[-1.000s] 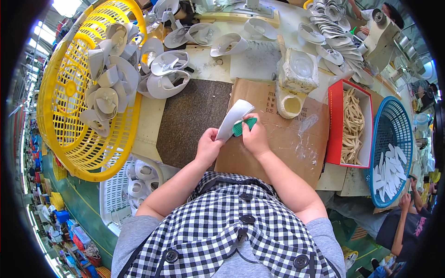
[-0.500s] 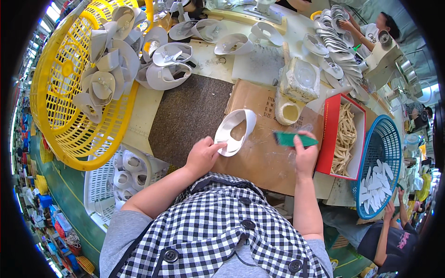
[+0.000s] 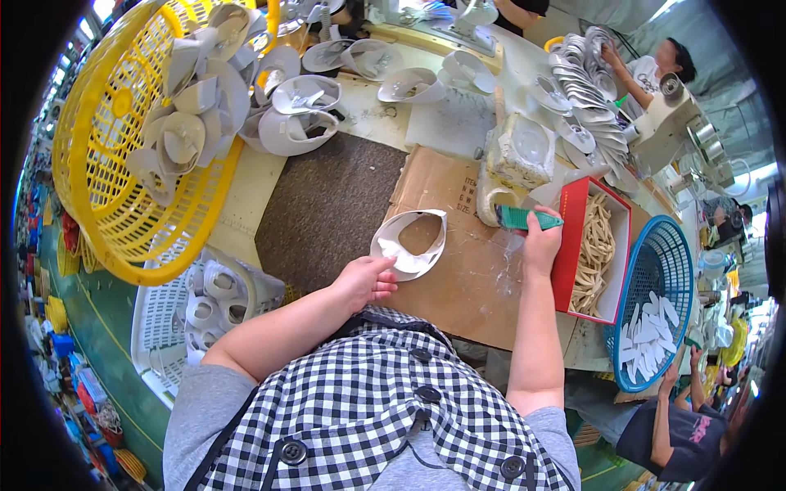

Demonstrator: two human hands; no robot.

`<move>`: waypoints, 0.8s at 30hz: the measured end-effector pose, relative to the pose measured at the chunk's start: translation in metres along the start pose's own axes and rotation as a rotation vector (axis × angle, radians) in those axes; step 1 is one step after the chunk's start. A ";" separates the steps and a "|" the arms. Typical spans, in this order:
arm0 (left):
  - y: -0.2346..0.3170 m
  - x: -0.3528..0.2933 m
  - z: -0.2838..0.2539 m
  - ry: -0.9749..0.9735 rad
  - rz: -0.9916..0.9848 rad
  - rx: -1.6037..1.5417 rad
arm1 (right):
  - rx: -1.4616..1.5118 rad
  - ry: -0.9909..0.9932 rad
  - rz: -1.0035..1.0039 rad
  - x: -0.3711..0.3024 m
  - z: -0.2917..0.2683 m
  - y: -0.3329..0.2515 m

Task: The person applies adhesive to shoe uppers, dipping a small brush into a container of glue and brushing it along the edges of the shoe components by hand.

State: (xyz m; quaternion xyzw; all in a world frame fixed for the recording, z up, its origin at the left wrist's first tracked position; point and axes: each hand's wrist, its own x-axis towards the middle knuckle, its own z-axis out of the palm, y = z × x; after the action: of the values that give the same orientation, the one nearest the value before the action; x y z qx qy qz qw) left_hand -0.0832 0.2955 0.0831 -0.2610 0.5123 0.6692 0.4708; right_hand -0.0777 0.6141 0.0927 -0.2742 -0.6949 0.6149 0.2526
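My left hand (image 3: 366, 282) is closed at the near left rim of a white shoe upper (image 3: 436, 254), its thumb over the edge and other fingers curled beside it. The upper lies on a brown cardboard sheet (image 3: 458, 290), with a folded white piece inside its narrow end. In my right hand (image 3: 541, 244) is a flat green brush (image 3: 524, 218), pointing left. The brush's dark end meets the mouth of a glue-crusted pot (image 3: 485, 214); whether it dips inside cannot be made out.
A red box (image 3: 571, 245) of beige strips and a blue basket (image 3: 686, 270) with white pieces stand right. Yellow baskets (image 3: 74, 196) rise at left. Several shoe uppers (image 3: 295, 131) line the back. A person's arm (image 3: 629, 78) reaches toward stacked uppers.
My right hand has brought the brush up to the pot's mouth. The shoe upper has turned a little and shifted left, and my left hand has slid slightly down along its rim.
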 end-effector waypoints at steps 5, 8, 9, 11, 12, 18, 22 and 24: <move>-0.010 0.011 0.000 0.083 0.038 0.050 | 0.173 -0.255 0.190 -0.032 0.022 -0.026; -0.023 0.017 -0.009 0.020 0.055 -0.053 | 0.033 -0.662 0.216 -0.066 0.072 -0.046; -0.023 0.017 -0.009 0.018 0.051 -0.050 | 0.097 -0.782 0.190 -0.075 0.088 -0.030; -0.023 0.017 -0.007 -0.003 0.076 -0.072 | 0.016 -0.801 -0.111 -0.087 0.113 -0.005; -0.024 0.018 -0.006 0.003 0.071 -0.075 | -0.085 -0.822 -0.231 -0.087 0.112 -0.004; -0.032 0.017 -0.015 -0.015 0.100 -0.125 | -0.390 -0.943 -0.423 -0.095 0.078 -0.024; -0.031 0.019 -0.015 -0.018 0.117 -0.092 | -0.591 -0.519 -0.722 -0.108 0.074 -0.016; -0.034 0.019 -0.015 -0.009 0.116 -0.078 | -0.723 -0.386 -0.746 -0.118 0.073 0.001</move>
State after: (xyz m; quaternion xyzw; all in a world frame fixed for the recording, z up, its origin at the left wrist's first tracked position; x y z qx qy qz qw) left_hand -0.0630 0.2899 0.0474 -0.2461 0.4977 0.7161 0.4231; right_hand -0.0421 0.4802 0.0816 0.0389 -0.9454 0.2454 0.2111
